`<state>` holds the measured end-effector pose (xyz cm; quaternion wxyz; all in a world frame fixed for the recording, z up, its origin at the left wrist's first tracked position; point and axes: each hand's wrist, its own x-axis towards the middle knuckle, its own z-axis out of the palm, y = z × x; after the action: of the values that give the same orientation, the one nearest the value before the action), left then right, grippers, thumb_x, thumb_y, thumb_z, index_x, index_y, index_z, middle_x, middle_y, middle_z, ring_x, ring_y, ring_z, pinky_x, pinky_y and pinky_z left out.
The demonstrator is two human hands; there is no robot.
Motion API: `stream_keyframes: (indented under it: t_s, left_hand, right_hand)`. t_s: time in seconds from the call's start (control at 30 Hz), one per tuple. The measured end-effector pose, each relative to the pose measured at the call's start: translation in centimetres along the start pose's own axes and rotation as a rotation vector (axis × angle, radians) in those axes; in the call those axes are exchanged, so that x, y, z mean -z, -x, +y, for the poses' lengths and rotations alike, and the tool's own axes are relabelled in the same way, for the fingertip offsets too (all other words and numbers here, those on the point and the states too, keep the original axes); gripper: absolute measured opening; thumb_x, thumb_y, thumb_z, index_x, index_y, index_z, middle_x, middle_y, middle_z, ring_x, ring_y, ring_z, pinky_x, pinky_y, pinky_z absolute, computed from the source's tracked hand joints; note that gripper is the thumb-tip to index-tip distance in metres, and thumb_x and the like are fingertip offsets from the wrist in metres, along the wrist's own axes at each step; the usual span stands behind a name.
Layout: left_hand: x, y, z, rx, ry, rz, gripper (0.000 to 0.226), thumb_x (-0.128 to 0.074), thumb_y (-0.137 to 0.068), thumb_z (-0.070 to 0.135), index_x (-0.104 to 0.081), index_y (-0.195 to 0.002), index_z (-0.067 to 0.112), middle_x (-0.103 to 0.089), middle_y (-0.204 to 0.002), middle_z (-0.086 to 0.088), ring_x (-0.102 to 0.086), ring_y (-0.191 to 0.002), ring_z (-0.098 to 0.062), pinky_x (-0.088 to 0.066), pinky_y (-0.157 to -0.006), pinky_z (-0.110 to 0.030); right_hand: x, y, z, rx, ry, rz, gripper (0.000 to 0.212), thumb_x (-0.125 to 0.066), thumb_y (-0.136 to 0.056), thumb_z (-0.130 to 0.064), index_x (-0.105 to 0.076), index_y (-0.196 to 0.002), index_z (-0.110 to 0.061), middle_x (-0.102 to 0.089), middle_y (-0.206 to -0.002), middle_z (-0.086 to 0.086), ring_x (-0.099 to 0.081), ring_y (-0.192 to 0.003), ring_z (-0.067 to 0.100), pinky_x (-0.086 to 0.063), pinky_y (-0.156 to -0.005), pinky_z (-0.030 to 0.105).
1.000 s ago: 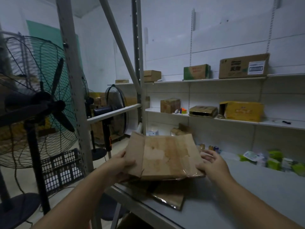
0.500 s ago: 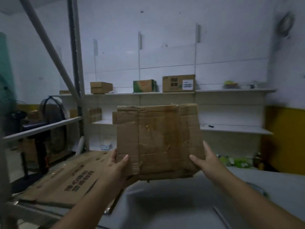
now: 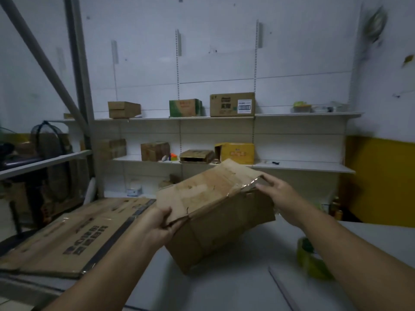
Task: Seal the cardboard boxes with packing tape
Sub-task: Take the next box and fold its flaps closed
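Observation:
A worn brown cardboard box (image 3: 215, 212) with old clear tape on it is tilted over the grey table (image 3: 224, 286), half folded open, its lower corner near the tabletop. My left hand (image 3: 160, 225) grips the near left edge of its top panel, thumb on top. My right hand (image 3: 278, 194) touches the far right corner with straight fingers. A roll of greenish packing tape (image 3: 312, 259) lies on the table at the right, partly behind my right forearm.
A stack of large flattened cartons (image 3: 74, 234) lies on the left of the table. Wall shelves (image 3: 292, 168) behind hold several small boxes. A metal rack post (image 3: 80, 86) and a fan (image 3: 47, 140) stand at the left. A yellow panel (image 3: 381, 180) is at the right.
The view swung right from the fans to the table. The flat box, held upright half a second ago, has been tipped down toward the table and is opening into a box shape.

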<state>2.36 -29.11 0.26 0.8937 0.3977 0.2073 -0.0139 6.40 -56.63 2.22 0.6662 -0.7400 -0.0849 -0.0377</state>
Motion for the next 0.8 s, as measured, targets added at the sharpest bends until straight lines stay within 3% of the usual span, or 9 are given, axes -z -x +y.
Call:
stream_keyframes:
  t_s: [0.07,0.13,0.2,0.23,0.3,0.43,0.63,0.8]
  left_hand:
    - [0.1,-0.2,0.3,-0.021,-0.019,-0.016,0.035,-0.045,-0.096,0.006,-0.045,-0.13,0.001,-0.057,-0.111,-0.023,-0.059,-0.1,-0.037,-0.052,-0.073,-0.047]
    - [0.3,-0.3,0.5,-0.062,-0.045,-0.051,0.035,-0.046,-0.095,0.005,-0.046,-0.13,0.005,-0.058,-0.111,-0.021,-0.06,-0.091,-0.035,-0.055,-0.057,-0.042]
    - [0.6,-0.5,0.5,-0.104,-0.023,-0.1,0.036,-0.045,-0.095,0.005,-0.047,-0.13,0.011,-0.058,-0.118,-0.021,-0.061,-0.093,-0.035,-0.056,-0.047,-0.041]
    - [0.7,-0.6,0.4,-0.127,-0.011,-0.123,0.036,-0.044,-0.095,0.004,-0.047,-0.13,0.015,-0.058,-0.12,-0.02,-0.061,-0.096,-0.035,-0.056,-0.049,-0.042]
    - [0.9,-0.6,0.3,-0.174,-0.024,-0.17,0.038,-0.044,-0.094,0.003,-0.047,-0.128,0.02,-0.06,-0.118,-0.018,-0.062,-0.098,-0.034,-0.055,-0.057,-0.044]
    - [1.7,-0.5,-0.1,-0.218,-0.066,-0.274,0.039,-0.045,-0.093,0.004,-0.048,-0.127,0.024,-0.064,-0.113,-0.016,-0.066,-0.093,-0.033,-0.057,-0.058,-0.04]
    - [2.8,-0.7,0.0,-0.273,-0.135,-0.376,0.044,-0.047,-0.09,0.007,-0.047,-0.127,0.031,-0.063,-0.112,-0.015,-0.066,-0.09,-0.032,-0.057,-0.06,-0.04]
    - [3.0,-0.1,-0.4,-0.268,-0.215,-0.466,0.04,-0.055,-0.076,0.01,-0.057,-0.113,0.025,-0.072,-0.095,-0.011,-0.068,-0.085,-0.03,-0.054,-0.07,-0.045]
  right_hand:
    - [-0.3,-0.4,0.0,0.013,0.007,0.016,0.042,-0.059,-0.093,-0.021,-0.05,-0.132,-0.034,-0.068,-0.11,0.006,-0.067,-0.097,0.024,-0.051,-0.091,0.047]
    - [-0.5,-0.8,0.4,0.021,0.032,0.014,0.036,-0.056,-0.094,-0.025,-0.053,-0.127,-0.04,-0.068,-0.11,0.006,-0.065,-0.098,0.025,-0.052,-0.088,0.046]
    - [-0.5,-1.0,0.6,0.017,0.009,0.012,0.03,-0.053,-0.096,-0.021,-0.057,-0.124,-0.031,-0.068,-0.108,0.01,-0.066,-0.092,0.022,-0.053,-0.073,0.036]
    - [-0.4,-0.9,0.8,0.01,-0.003,0.007,0.027,-0.052,-0.096,-0.017,-0.059,-0.121,-0.023,-0.068,-0.108,0.012,-0.065,-0.089,0.021,-0.051,-0.068,0.032]
    - [-0.1,-0.8,1.1,0.005,-0.034,-0.018,0.026,-0.048,-0.096,-0.01,-0.062,-0.118,-0.012,-0.07,-0.106,0.014,-0.066,-0.092,0.026,-0.051,-0.072,0.033]
    - [0.2,-0.8,1.4,0.035,-0.162,-0.074,0.036,-0.037,-0.091,0.0,-0.061,-0.117,-0.007,-0.067,-0.112,0.018,-0.061,-0.104,0.033,-0.048,-0.083,0.04]
    - [1.0,0.5,0.7,-0.079,-0.175,-0.311,0.045,-0.046,-0.073,-0.008,-0.054,-0.118,-0.006,-0.065,-0.1,0.017,-0.059,-0.087,0.031,-0.048,-0.071,0.04]
    - [0.5,0.1,0.2,-0.084,-0.088,-0.146,0.04,-0.042,-0.083,0.013,-0.052,-0.116,-0.007,-0.06,-0.102,0.021,-0.059,-0.089,0.034,-0.051,-0.078,0.043]
